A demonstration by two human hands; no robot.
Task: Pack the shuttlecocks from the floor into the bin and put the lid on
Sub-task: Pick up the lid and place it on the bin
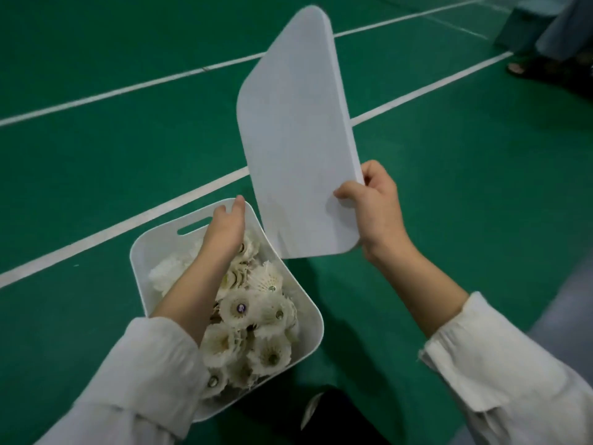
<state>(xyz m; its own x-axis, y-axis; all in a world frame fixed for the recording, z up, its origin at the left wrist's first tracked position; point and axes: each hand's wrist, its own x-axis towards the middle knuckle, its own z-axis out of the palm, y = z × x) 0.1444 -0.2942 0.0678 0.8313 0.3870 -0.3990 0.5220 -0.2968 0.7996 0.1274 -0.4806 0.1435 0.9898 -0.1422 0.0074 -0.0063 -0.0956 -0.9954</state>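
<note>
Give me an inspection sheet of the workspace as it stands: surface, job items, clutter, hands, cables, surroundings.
Surface: green court floor with white lines.
Job's things: white bin stands on the floor, piled with shuttlecocks; lid is off, held tilted up beside and above the bin.
Clutter: dark thing at the bottom edge by the bin; cannot tell what it is.
Hands: left hand reaches over the shuttlecocks to the bin's far wall, holding nothing; right hand pinches the lid's near edge, thumb on its face.
Cables: nothing seen.
Surroundings: teal box and another person's foot at the far right.
</note>
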